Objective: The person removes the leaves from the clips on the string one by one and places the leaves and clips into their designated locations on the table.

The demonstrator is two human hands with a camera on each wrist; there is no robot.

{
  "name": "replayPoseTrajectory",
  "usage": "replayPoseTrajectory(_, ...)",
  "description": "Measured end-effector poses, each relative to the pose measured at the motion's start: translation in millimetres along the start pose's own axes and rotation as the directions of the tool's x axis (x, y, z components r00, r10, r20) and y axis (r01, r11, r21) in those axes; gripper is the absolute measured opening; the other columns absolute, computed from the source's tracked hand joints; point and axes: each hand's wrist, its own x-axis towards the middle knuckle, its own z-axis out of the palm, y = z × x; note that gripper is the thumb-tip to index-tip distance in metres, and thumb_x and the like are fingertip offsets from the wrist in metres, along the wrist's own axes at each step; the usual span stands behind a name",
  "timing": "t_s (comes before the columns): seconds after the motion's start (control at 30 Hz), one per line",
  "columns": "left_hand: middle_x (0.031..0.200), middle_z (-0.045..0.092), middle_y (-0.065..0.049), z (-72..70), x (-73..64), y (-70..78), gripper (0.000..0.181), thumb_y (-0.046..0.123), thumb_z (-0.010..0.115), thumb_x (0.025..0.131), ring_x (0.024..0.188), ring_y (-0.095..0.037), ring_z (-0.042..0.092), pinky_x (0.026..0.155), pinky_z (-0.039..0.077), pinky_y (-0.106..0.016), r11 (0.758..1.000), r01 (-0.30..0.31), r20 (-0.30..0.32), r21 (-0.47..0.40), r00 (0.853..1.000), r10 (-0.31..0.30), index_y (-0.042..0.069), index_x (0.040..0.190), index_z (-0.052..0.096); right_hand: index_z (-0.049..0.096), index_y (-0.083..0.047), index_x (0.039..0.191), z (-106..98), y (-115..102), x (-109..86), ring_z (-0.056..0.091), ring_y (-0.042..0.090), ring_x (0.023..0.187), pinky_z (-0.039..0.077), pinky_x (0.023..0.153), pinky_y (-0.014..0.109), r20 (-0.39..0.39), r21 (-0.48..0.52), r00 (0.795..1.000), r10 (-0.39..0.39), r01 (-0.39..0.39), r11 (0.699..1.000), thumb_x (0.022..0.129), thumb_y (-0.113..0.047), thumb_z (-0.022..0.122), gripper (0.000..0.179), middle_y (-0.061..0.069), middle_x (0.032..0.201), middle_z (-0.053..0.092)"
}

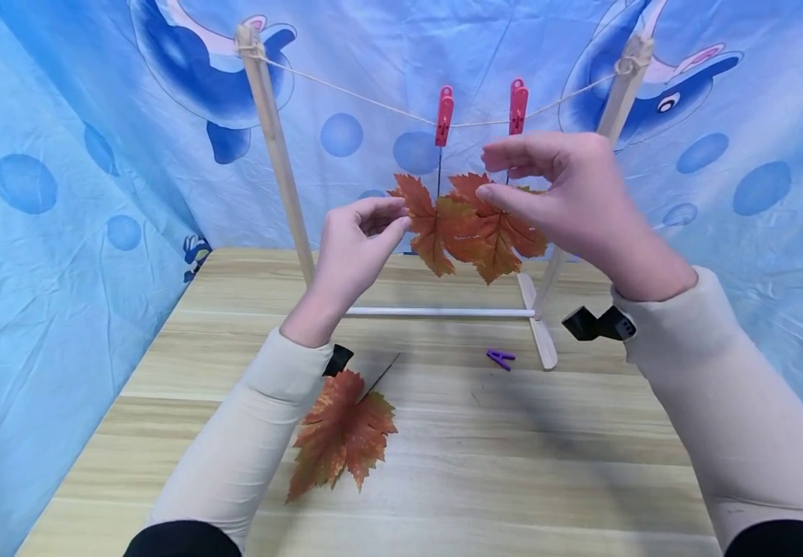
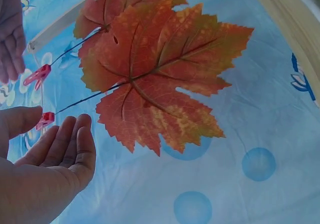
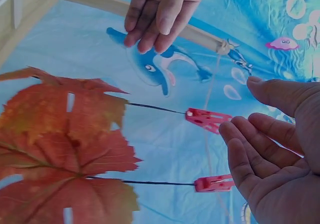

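A loose leaf point(image 1: 346, 425) lay on the tabletop point(image 1: 513, 480) below the left grip point(image 1: 363, 246) | left grip and right grip point(image 1: 572, 186) hung empty, thumbs apart from fingers | between them, two overlapping leaves point(image 1: 432, 228) dangled from red pegs point(image 1: 445, 116) | light stem handling likely suited best

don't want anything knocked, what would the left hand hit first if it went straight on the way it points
The left hand would likely meet the left hanging leaf first, though depth is unclear.
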Motion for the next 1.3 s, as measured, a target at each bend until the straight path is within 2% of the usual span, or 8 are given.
replayPoseTrajectory(0.23, 0.107, 0.073, -0.01, 5.6, 13.2, 6.3, 0.024, 0.009, 0.073, 0.096, 0.098, -0.018, 0.068, 0.089, 0.053, -0.03, 1.0, 0.019, 0.014, 0.011, 1.0, -0.019, -0.004, 0.116, 0.074, 0.074, -0.01, 0.125, -9, -12, 20.8, 0.068, 0.012, 0.104, 0.05, 0.093, 0.024, 0.008, -0.046, 1.0, -0.016, 0.016, 0.999, 0.09, -0.023, 0.081, 0.038, -0.002, 0.117, 0.072)
replayPoseTrajectory(0.47, 0.107, 0.073, -0.009, 7.7, 25.1, 7.3, 0.025, 0.011, 0.073, 0.095, 0.097, -0.017, 0.068, 0.089, 0.053, -0.029, 0.999, 0.029, 0.019, 0.021, 0.999, -0.029, -0.003, 0.116, 0.074, 0.072, -0.011, 0.129, -17, -14, 42.6, 0.067, 0.013, 0.106, 0.05, 0.092, 0.025, 0.044, -0.074, 0.998, 0.037, -0.033, 0.997, 0.092, -0.028, 0.079, 0.041, -0.002, 0.119, 0.071)
replayPoseTrajectory(0.8, 0.107, 0.073, -0.008, 11.3, 47.4, 8.0, 0.025, 0.011, 0.073, 0.096, 0.097, -0.016, 0.068, 0.088, 0.053, -0.027, 0.999, 0.05, 0.02, -0.009, 0.999, -0.05, -0.002, 0.117, 0.074, 0.067, -0.011, 0.135, -30, -10, 72.5, 0.065, 0.015, 0.112, 0.049, 0.094, 0.024, 0.102, -0.143, 0.991, 0.084, -0.069, 0.987, 0.095, -0.03, 0.075, 0.045, 0.002, 0.128, 0.068)
replayPoseTrajectory(1.0, 0.107, 0.073, -0.009, 14.1, 57.9, 8.4, 0.025, 0.01, 0.073, 0.096, 0.097, -0.018, 0.067, 0.088, 0.053, -0.027, 0.999, 0.048, 0.028, -0.022, 0.998, -0.047, -0.003, 0.116, 0.073, 0.063, -0.012, 0.14, -32, -13, 88.7, 0.06, 0.018, 0.117, 0.045, 0.1, 0.024, 0.148, -0.184, 0.978, 0.15, -0.122, 0.975, 0.096, -0.033, 0.072, 0.05, 0.004, 0.133, 0.063)
replayPoseTrajectory(1.13, 0.108, 0.073, -0.009, 14.9, 62.0, 8.9, 0.026, 0.011, 0.074, 0.095, 0.098, -0.017, 0.067, 0.088, 0.053, -0.026, 0.998, 0.066, 0.024, -0.001, 0.998, -0.066, -0.002, 0.117, 0.073, 0.062, -0.012, 0.141, -32, -12, 99.1, 0.059, 0.02, 0.116, 0.046, 0.099, 0.025, 0.182, -0.216, 0.969, 0.168, -0.128, 0.968, 0.097, -0.037, 0.07, 0.052, 0.004, 0.133, 0.063)
replayPoseTrajectory(1.3, 0.11, 0.072, -0.007, 19.5, 65.6, 9.4, 0.027, 0.013, 0.074, 0.096, 0.099, -0.016, 0.066, 0.087, 0.052, -0.025, 0.996, 0.091, 0.038, 0.018, 0.995, -0.091, -0.001, 0.119, 0.073, 0.062, -0.013, 0.141, -35, -7, 107.7, 0.059, 0.022, 0.116, 0.048, 0.097, 0.027, 0.229, -0.206, 0.952, 0.205, -0.159, 0.966, 0.095, -0.04, 0.071, 0.054, 0.005, 0.134, 0.063)
